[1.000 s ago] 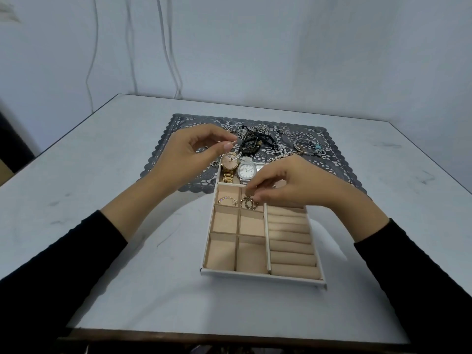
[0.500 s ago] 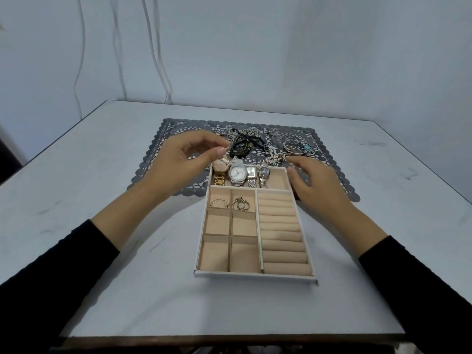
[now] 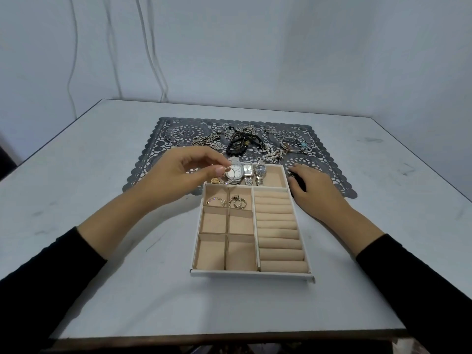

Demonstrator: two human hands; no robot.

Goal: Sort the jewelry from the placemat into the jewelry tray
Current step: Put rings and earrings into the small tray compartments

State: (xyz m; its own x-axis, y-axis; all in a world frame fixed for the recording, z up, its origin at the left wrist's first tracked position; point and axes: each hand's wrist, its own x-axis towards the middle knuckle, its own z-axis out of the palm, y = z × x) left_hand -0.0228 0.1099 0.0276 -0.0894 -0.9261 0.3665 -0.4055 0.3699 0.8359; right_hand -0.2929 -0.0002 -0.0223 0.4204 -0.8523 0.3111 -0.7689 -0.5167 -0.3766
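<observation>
A white jewelry tray [image 3: 251, 274] with beige lining sits in front of a dark lace placemat [image 3: 143, 169]. Several watches [image 3: 247, 172] lie in its far compartment. A sparkly earring [image 3: 216, 201] and gold hoop earrings [image 3: 237, 201] fill two small compartments. My left hand [image 3: 184, 175] hovers over the tray's far left corner, pinching a small silver earring [image 3: 228, 172] between thumb and finger. My right hand [image 3: 314, 187] rests on the table by the tray's right edge, fingers curled over something small and dark; I cannot tell what. Black bead bracelets [image 3: 238, 144], pearls [image 3: 270, 155] and bangles [image 3: 292, 144] remain on the placemat.
The grey table [image 3: 102, 290] has its front edge close to me and a wall right behind the placemat. Several thin rings [image 3: 172, 137] lie at the placemat's far left corner. Cables [image 3: 158, 60] hang down the wall.
My right hand left the hoop earrings in the small compartment and moved out to the tray's right side. My left hand has come slightly toward the tray with its small piece.
</observation>
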